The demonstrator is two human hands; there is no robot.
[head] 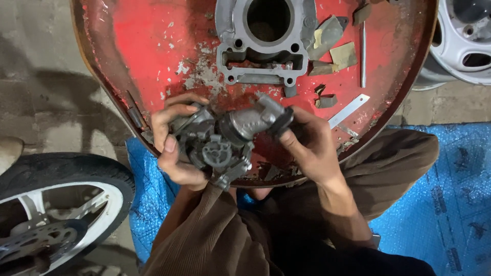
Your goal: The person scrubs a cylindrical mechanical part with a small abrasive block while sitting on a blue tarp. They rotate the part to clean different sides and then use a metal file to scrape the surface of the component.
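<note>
A grey metal carburetor (217, 145) is held over the near edge of a red round tray (148, 46). My left hand (171, 143) grips the carburetor body from the left, thumb across its front. My right hand (312, 145) holds the grey intake pipe (255, 120) that sticks out to the right, fingers around its black rubber end (283, 121). Both sleeves are brown.
A grey engine cylinder block (266, 43) lies at the tray's far side. Scraps of sandpaper (342, 55), a thin metal rod (363, 53) and a flat metal strip (349, 110) lie to its right. A motorcycle wheel (56, 204) is at left, a silver wheel rim (463, 38) at top right, blue plastic sheet (440, 194) underneath.
</note>
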